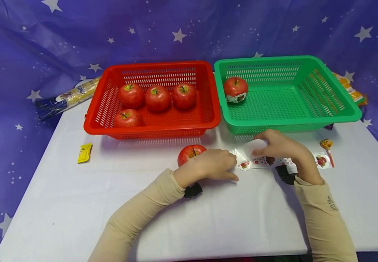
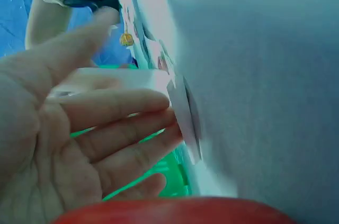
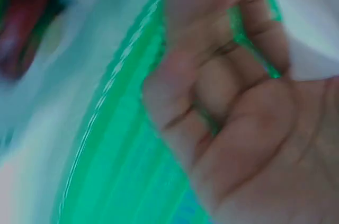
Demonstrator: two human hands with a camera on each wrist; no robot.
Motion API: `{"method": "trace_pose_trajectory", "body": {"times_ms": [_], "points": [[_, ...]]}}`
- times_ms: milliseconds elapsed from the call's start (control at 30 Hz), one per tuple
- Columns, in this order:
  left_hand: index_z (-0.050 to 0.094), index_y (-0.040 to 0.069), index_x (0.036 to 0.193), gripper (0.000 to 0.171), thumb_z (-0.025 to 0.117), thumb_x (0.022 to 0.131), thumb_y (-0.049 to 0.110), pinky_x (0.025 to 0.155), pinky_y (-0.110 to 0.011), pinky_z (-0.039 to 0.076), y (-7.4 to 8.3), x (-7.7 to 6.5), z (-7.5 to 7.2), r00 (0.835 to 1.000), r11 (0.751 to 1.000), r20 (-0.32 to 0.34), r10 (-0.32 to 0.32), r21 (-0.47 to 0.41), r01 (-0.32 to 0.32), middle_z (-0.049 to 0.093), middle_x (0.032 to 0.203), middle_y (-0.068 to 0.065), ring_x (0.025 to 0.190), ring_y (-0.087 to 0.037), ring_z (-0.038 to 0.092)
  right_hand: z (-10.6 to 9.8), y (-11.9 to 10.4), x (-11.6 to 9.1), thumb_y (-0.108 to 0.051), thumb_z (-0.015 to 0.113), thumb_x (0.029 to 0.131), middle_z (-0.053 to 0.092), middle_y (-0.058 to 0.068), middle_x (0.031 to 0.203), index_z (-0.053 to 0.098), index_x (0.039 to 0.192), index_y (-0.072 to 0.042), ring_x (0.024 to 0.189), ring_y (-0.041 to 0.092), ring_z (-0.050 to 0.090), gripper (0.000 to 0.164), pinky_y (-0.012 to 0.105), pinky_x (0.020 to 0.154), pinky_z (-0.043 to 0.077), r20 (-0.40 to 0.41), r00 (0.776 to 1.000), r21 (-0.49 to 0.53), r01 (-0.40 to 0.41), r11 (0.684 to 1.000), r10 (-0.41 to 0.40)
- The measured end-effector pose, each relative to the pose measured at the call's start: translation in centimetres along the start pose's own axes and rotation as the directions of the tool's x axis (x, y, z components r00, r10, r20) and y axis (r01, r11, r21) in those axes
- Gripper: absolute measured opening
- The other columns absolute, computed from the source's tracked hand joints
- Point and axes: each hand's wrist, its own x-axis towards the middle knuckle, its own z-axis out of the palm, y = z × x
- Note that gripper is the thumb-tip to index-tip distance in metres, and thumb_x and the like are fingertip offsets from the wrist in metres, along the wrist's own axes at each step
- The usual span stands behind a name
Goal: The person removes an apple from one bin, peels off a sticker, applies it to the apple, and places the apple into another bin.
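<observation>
A strip of labels point(image 1: 260, 162) printed with red fruit lies across the table in front of the green basket. My right hand point(image 1: 283, 146) pinches a pale, rounded sticker point(image 1: 255, 147) just above the strip; in the right wrist view this sticker point(image 3: 312, 28) shows as a white sheet beside the curled fingers. At the strip's left end is my left hand point(image 1: 215, 164), its fingers nearly straight and the fingertips at the strip's edge, as the left wrist view shows. A red apple point(image 1: 189, 152) sits on the table behind the left wrist, partly hidden by it.
Several apples point(image 1: 157, 98) lie in the red basket point(image 1: 152, 127). One labelled apple point(image 1: 235, 88) is in the green basket point(image 1: 290, 122). A yellow wrapped sweet point(image 1: 84, 153) lies at left, a lollipop point(image 1: 327, 145) at right. A pasta packet point(image 1: 72, 97) leans beside the red basket.
</observation>
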Motion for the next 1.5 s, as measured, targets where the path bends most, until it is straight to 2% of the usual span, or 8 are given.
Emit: {"method": "trace_pose_trajectory", "body": {"times_ms": [100, 233, 400, 567, 633, 900, 1133, 1500], "points": [[0.065, 0.013, 0.090, 0.051, 0.044, 0.095, 0.059, 0.070, -0.026, 0.046, -0.7, 0.2, -0.5, 0.999, 0.967, -0.009, -0.033, -0.253, 0.030, 0.056, 0.078, 0.004, 0.073, -0.011, 0.055, 0.1, -0.9, -0.2, -0.013, 0.067, 0.087, 0.048, -0.007, 0.058, 0.064, 0.086, -0.004, 0.043, 0.010, 0.046, 0.010, 0.029, 0.046, 0.043, -0.017, 0.993, 0.197, 0.115, 0.974, -0.114], [0.071, 0.015, 0.108, 0.063, 0.027, 0.099, 0.060, 0.069, -0.023, 0.040, -1.8, -0.2, -1.6, 0.983, 0.779, -0.046, -0.176, -0.618, 0.110, 0.060, 0.083, 0.006, 0.079, -0.009, 0.054, 0.8, -1.7, -0.1, -0.007, 0.067, 0.088, 0.062, -0.011, 0.086, 0.068, 0.105, -0.005, 0.074, 0.004, 0.057, 0.017, 0.024, 0.066, 0.051, -0.074, 0.939, 0.303, 0.342, 0.890, -0.335], [0.064, 0.007, 0.080, 0.041, 0.047, 0.099, 0.039, 0.055, -0.018, 0.032, -2.6, -0.5, -2.0, 0.962, 0.584, -0.070, -0.264, -0.805, 0.102, 0.047, 0.063, 0.008, 0.061, -0.007, 0.043, 1.1, -1.9, 0.2, 0.006, 0.068, 0.083, 0.060, 0.007, 0.103, 0.068, 0.102, 0.001, 0.101, 0.013, 0.057, 0.019, 0.025, 0.091, 0.047, -0.121, 0.858, 0.386, 0.505, 0.772, -0.500], [0.067, -0.005, 0.101, 0.016, 0.057, 0.090, 0.003, 0.071, -0.022, 0.052, -3.1, -0.4, -1.6, 0.968, 0.366, -0.086, -0.238, -0.930, 0.007, 0.068, 0.079, -0.002, 0.071, -0.008, 0.058, 1.1, -1.9, 0.4, -0.008, 0.074, 0.082, 0.065, 0.003, 0.079, 0.066, 0.080, -0.004, 0.073, 0.011, 0.060, 0.009, 0.021, 0.069, 0.051, -0.153, 0.939, 0.380, 0.344, 0.859, -0.308], [0.065, -0.007, 0.105, 0.020, 0.057, 0.088, 0.000, 0.076, -0.028, 0.054, -3.2, -0.4, -1.6, 0.965, 0.332, -0.089, -0.246, -0.943, -0.002, 0.069, 0.083, -0.005, 0.074, -0.010, 0.061, 1.3, -2.1, 0.5, -0.017, 0.079, 0.079, 0.064, 0.000, 0.072, 0.063, 0.075, -0.007, 0.065, 0.010, 0.059, 0.019, 0.020, 0.062, 0.048, -0.151, 0.962, 0.321, 0.264, 0.910, -0.225], [0.073, 0.002, 0.099, 0.030, 0.060, 0.094, 0.029, 0.081, -0.031, 0.055, -3.2, -0.8, -1.5, 0.978, 0.302, -0.090, -0.189, -0.953, -0.030, 0.068, 0.090, 0.003, 0.084, -0.010, 0.062, 2.3, -3.0, 0.3, -0.016, 0.082, 0.074, 0.070, -0.004, 0.073, 0.075, 0.083, -0.013, 0.063, 0.006, 0.062, 0.012, 0.024, 0.058, 0.048, -0.285, 0.933, 0.141, 0.267, 0.953, -0.219], [0.076, 0.005, 0.093, 0.020, 0.066, 0.090, 0.023, 0.056, -0.017, 0.041, -2.9, -0.8, -0.8, 0.955, 0.564, -0.202, -0.218, -0.824, -0.045, 0.065, 0.073, 0.002, 0.068, -0.007, 0.052, 2.8, -2.7, 0.2, -0.014, 0.081, 0.076, 0.072, -0.002, 0.074, 0.075, 0.081, -0.013, 0.064, 0.002, 0.057, 0.008, 0.021, 0.056, 0.047, -0.216, 0.921, 0.163, 0.361, 0.918, -0.324], [0.066, 0.001, 0.097, 0.015, 0.053, 0.096, 0.010, 0.053, -0.016, 0.032, -3.3, -0.2, -1.3, 0.971, 0.693, -0.218, -0.100, -0.715, -0.090, 0.051, 0.067, 0.004, 0.059, -0.006, 0.044, 1.3, -0.5, 0.5, -0.001, 0.070, 0.084, 0.063, 0.007, 0.061, 0.072, 0.075, 0.001, 0.054, 0.010, 0.045, 0.010, 0.024, 0.047, 0.033, -0.074, 0.909, 0.368, 0.407, 0.836, -0.410]]}}
